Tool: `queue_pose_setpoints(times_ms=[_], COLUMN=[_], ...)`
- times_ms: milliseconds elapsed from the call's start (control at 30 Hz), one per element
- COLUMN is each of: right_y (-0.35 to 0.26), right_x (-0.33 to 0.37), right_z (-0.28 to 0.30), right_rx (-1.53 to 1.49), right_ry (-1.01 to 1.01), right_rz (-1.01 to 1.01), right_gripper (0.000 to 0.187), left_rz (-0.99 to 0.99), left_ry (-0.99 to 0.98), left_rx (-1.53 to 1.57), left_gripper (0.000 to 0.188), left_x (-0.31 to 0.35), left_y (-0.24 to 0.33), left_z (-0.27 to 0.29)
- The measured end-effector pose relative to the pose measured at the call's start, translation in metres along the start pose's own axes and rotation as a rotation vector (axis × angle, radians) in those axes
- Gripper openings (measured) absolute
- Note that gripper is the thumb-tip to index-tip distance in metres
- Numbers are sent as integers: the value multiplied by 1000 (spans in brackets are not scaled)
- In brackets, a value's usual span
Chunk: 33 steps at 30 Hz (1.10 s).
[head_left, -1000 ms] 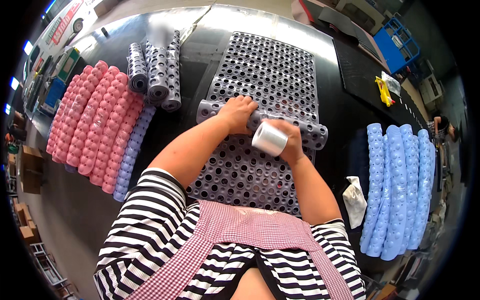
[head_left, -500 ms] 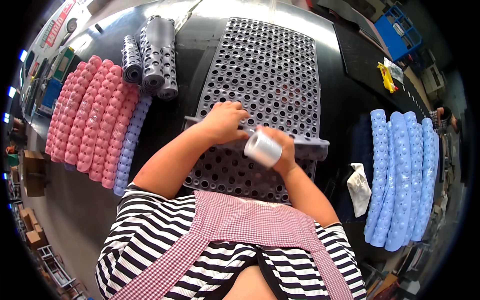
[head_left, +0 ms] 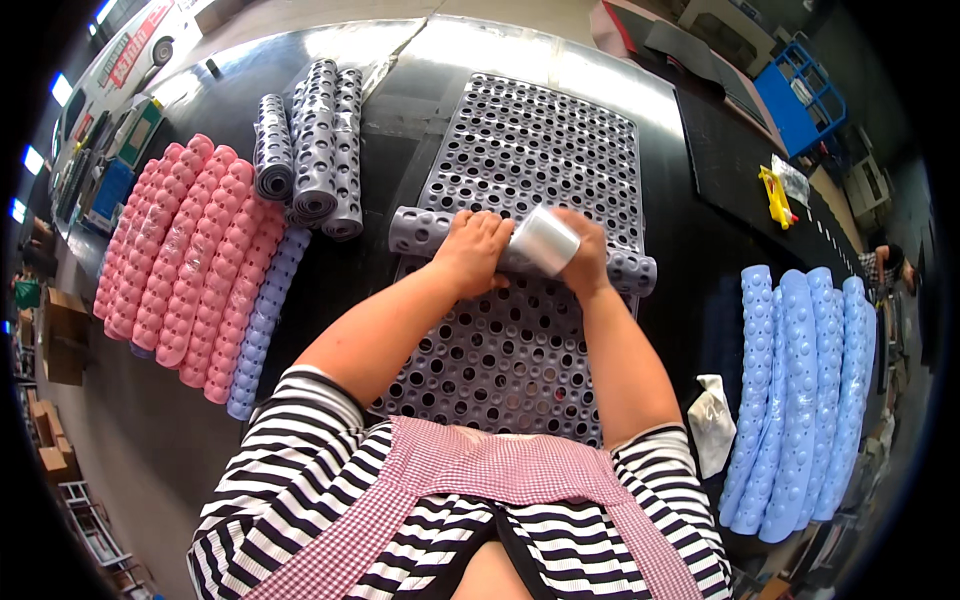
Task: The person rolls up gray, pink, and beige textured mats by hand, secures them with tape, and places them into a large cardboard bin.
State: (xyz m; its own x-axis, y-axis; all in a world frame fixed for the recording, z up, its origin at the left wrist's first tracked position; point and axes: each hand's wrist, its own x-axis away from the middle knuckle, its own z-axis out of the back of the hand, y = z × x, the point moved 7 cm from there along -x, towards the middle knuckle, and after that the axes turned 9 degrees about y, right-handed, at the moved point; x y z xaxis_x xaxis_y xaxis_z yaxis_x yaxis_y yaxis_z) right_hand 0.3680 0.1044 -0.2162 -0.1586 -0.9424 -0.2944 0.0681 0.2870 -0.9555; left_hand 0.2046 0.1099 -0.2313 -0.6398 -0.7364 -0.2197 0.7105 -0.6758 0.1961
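A grey bath mat with round holes is partly curled into a mat roll [head_left: 420, 232] that lies crosswise in front of me. My left hand [head_left: 474, 252] is closed over the middle of this roll, fingers on top and thumb on the near side. In my right hand [head_left: 588, 250] is a roll of clear film [head_left: 547, 241], tilted and held against the mat roll. Beyond the roll a flat grey mat [head_left: 540, 140] stretches away, and another holed grey stretch [head_left: 490, 360] reaches toward my apron. The palm side of both hands is hidden.
Rolled pink mats [head_left: 185, 260] and a blue one [head_left: 268, 320] lie at left, with rolled grey mats [head_left: 320, 150] behind them. Several rolled blue mats [head_left: 795, 400] and a white cloth [head_left: 711, 425] lie at right. A yellow tool [head_left: 775, 198] is farther back on the black table [head_left: 690, 300].
The curled part of the grey mat looks thicker and rounder now. My left hand has come down over it, and my right hand has brought the film roll up against it.
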Motion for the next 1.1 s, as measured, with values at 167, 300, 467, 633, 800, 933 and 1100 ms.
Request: queue_pose_setpoints(times_ms=[167,300,467,633,800,933,1100], right_y=[-11,-25,-53,-52,-30,-8,20], right_x=[48,80,181,234,277,286,291], right_z=[-21,-26,20,116,167,195,251], right_rx=[632,156,-521,246,104,-16,235], right_ry=[-157,-231,-165,223,455,624,683], right_rz=[448,-76,-470,-178,-457,-481,-607], right_gripper=[29,33,30,14,17,19,18], left_rz=[55,60,100,491,797,943,994], left_ry=[-50,-189,-112,258,707,493,161], left_rx=[-63,-76,69,538,653,-56,129], left_gripper=[82,77,75,65,66,99,81], left_x=[-42,-40,-49,-4,24,14,66], left_y=[-23,-31,-27,-33,-106,-250,-353], left_z=[-12,-7,1,105,244,274,203])
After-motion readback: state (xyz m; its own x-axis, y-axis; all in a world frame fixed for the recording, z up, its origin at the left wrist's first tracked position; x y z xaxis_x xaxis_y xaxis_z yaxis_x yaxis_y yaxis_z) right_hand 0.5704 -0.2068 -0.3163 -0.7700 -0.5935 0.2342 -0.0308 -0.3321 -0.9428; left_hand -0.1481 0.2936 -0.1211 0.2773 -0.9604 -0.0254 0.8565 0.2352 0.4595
